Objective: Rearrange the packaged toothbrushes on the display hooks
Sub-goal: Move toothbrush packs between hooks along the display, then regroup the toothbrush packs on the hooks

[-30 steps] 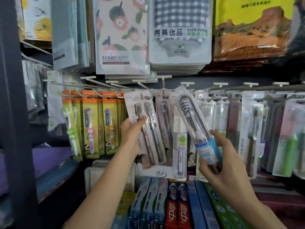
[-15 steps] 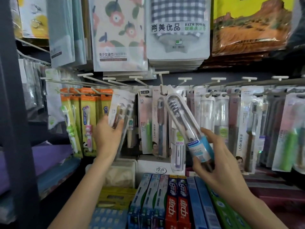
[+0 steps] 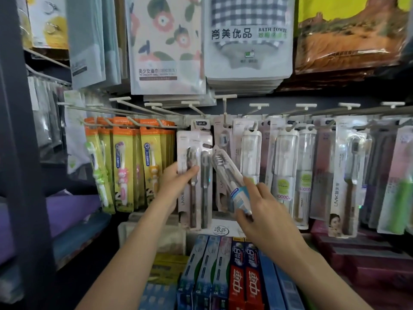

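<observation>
- Twin-pack of toothbrushes (image 3: 194, 175): upright before the display hooks (image 3: 225, 113), gripped at its left edge by the left hand (image 3: 176, 184).
- Clear-cased toothbrush (image 3: 230, 182): tilted, head up-left, pinched at its blue-labelled lower end by the right hand (image 3: 263, 211).
- Toothpaste boxes (image 3: 243, 274): below both hands.

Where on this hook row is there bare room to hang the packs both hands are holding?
The bare hook sticking out above the pink twin-toothbrush card in the left hand looks free at its tip. The right hand holds the clear toothbrush tube. Crowded: orange-yellow children's toothbrush packs on the left, clear-cased packs on the right.
</observation>
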